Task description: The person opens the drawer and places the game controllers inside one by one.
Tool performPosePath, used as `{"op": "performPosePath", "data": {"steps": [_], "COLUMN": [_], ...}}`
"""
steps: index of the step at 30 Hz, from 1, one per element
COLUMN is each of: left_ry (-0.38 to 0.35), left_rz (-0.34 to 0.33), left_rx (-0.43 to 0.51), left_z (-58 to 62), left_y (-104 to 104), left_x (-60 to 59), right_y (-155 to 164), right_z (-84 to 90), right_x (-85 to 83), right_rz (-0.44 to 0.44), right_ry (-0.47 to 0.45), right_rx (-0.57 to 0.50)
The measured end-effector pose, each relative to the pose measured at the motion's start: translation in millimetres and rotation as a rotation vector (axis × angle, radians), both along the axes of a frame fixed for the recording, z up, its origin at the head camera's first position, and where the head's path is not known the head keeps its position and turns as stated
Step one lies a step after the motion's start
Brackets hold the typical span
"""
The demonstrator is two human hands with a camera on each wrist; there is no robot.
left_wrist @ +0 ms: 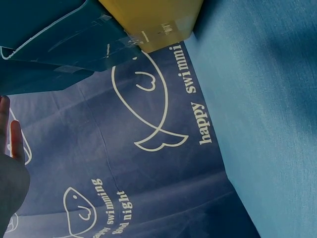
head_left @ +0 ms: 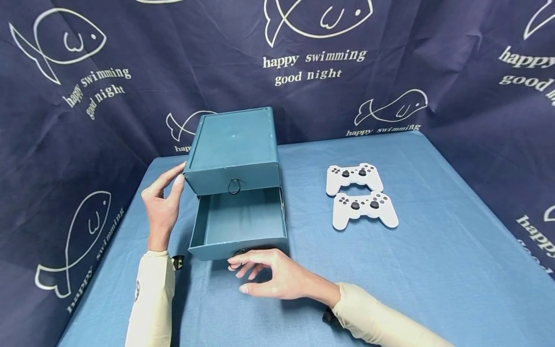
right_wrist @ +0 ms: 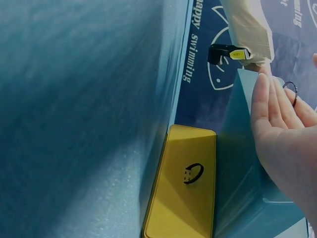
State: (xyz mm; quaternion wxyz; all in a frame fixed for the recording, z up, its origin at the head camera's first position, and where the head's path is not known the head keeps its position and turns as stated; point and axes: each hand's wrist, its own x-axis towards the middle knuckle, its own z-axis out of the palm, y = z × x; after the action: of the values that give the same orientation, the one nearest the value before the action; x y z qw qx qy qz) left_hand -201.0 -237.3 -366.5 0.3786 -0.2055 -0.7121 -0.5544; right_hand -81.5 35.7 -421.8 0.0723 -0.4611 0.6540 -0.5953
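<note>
Head view: a teal cabinet is seen on the table, its second drawer pulled out, bare floor exposed, rear covered by the top drawer. The left front corner is touched by the left hand, fingers extended. The second drawer's ring is overlapped by the loosely bent right hand; whether it is grasped cannot be told. From the right wrist, a yellow drawer front is cut off below.
</note>
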Motion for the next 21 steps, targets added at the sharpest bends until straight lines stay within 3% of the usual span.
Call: {"op": "performPosePath", "data": {"steps": [21], "left_ry": [0.0], "left_rz": [0.0], "left_rx": [-0.008], "left_z": [-1.2], "left_y": [-1.5], "left_x": [-1.1], "right_y": [1.4], "right_z": [0.2], "right_x": [1.4], "right_rz": [-0.004], "right_ry": [-0.044], "right_rx": [0.042]}}
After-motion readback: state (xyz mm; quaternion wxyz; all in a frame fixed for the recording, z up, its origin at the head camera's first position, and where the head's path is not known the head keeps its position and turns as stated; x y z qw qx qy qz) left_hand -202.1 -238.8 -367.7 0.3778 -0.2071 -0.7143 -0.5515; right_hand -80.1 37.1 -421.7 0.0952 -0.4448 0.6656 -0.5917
